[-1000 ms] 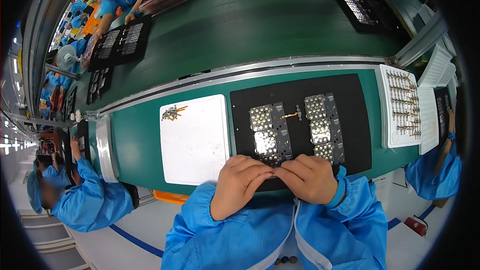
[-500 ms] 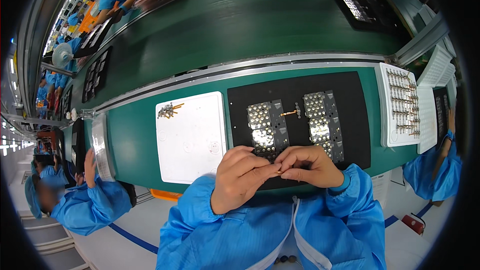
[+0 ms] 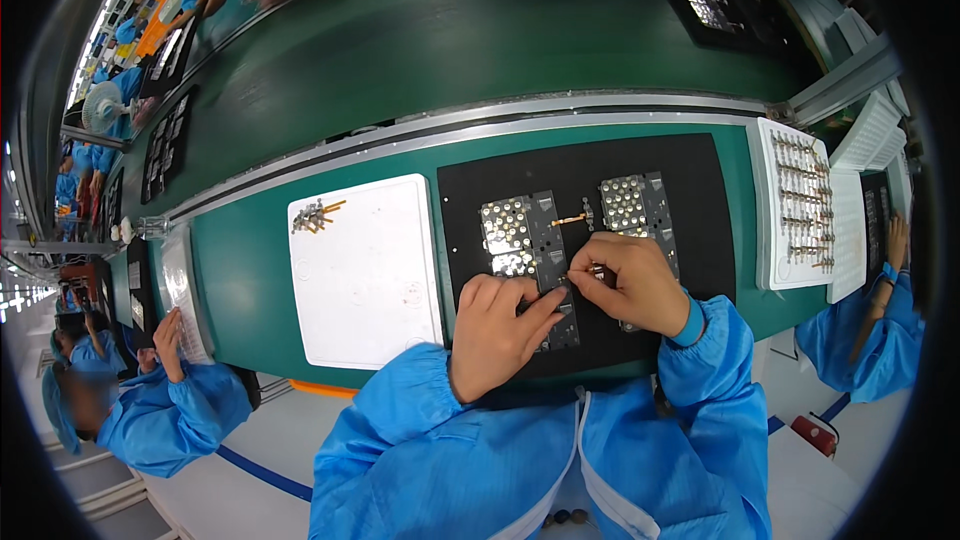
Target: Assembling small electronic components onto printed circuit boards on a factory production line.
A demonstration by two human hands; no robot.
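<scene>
Two dark circuit boards with shiny round metal contacts lie side by side on a black mat (image 3: 690, 165). My left hand (image 3: 500, 330) rests on the lower part of the left board (image 3: 505, 225), thumb and forefinger apart on its surface. Over that board's right edge, my right hand (image 3: 635, 285) pinches thumb and forefinger together; whatever is between them is too small to make out. It partly hides the right board (image 3: 622, 200). Between the boards' upper ends lies a small orange flex cable (image 3: 570, 221) with a grey end.
Left of the mat, a white tray (image 3: 365, 280) bears a small pile of orange and grey flex cables (image 3: 315, 217). A white foam tray (image 3: 800, 205) with rows of similar parts stands at right. Beyond a metal rail runs a green conveyor (image 3: 450, 40). Co-workers sit on both sides.
My hands have moved from close together at the mat's near edge up onto the left board and come slightly apart. The view has shifted a little.
</scene>
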